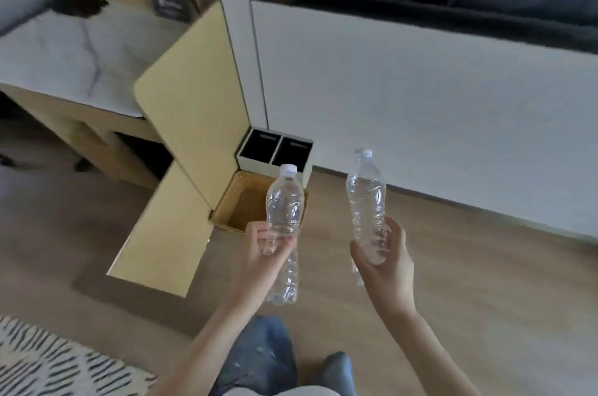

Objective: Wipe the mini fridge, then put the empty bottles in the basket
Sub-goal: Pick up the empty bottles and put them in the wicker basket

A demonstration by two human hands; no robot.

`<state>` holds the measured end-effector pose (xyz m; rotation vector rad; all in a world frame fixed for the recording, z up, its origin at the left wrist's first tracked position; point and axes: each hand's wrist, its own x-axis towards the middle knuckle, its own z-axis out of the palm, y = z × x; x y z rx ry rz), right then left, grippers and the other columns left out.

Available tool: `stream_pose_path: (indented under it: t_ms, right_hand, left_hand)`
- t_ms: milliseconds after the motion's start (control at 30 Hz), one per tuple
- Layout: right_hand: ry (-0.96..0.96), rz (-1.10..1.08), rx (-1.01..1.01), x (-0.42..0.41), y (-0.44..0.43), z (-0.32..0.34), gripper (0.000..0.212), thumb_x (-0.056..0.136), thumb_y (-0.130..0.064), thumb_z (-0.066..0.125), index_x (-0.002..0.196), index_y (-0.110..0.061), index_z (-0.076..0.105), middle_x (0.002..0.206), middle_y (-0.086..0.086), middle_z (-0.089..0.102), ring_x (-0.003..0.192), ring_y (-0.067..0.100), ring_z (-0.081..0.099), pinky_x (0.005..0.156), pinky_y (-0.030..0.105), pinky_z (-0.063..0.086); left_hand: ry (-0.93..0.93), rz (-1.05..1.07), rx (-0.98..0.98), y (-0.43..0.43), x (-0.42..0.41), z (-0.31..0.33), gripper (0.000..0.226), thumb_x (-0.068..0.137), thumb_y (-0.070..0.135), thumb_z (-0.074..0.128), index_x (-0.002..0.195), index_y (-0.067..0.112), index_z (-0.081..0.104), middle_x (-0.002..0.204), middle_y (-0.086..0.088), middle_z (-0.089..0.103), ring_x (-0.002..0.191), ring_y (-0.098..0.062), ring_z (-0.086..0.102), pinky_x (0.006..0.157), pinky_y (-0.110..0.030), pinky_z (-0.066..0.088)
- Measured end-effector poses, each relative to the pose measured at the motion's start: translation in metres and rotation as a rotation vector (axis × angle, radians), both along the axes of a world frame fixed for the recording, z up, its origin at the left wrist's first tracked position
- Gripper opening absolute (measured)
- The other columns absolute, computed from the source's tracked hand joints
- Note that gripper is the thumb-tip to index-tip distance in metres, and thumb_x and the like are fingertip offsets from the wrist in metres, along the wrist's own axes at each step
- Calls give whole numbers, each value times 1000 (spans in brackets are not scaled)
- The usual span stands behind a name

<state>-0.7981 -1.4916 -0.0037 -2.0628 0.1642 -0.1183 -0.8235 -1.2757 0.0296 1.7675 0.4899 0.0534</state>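
Observation:
My left hand (259, 250) grips a clear empty bottle (284, 201) with a white cap, held upright. A second clear bottle (289, 279) hangs below the same hand. My right hand (386, 261) holds another clear empty bottle (365, 198) upright by its base; a sliver of clear plastic shows beneath that hand. The woven basket (231, 201) stands open on the floor just behind the left-hand bottle, against a cream panel. I cannot make out the mini fridge.
Cream cabinet panels (194, 98) stand out at left beneath a marble counter (64, 52). A white bin with two dark compartments (275, 149) sits behind the basket by the white wall. A striped rug (48, 360) lies at lower left; my knees are below.

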Motion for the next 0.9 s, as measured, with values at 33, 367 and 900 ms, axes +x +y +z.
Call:
stream_pose_path:
  t_ms: [33, 367, 900]
  right_hand:
    - [8, 45, 7, 12, 10, -3, 64, 77, -37, 77, 125, -55, 38, 109, -26, 59, 98, -9, 57, 71, 14, 42]
    - [112, 346, -46, 145, 152, -47, 64, 76, -47, 73, 129, -49, 38, 110, -17, 63, 95, -9, 60, 71, 19, 48]
    - [143, 594, -47, 352, 266, -26, 57, 83, -41, 77, 126, -45, 40, 92, -43, 61, 81, -24, 58, 47, -2, 39]
  left_hand:
    - [19, 40, -3, 10, 1, -2, 37, 80, 31, 79, 107, 21, 55, 97, 9, 67, 78, 14, 63, 57, -3, 44]
    - [148, 314, 42, 137, 79, -60, 55, 65, 65, 69, 107, 35, 51, 97, 10, 66, 76, -3, 67, 57, -14, 48]
    - [194, 616, -51, 217, 234, -57, 41, 78, 47, 78, 105, 37, 48, 98, 9, 63, 77, 12, 64, 49, -10, 49]
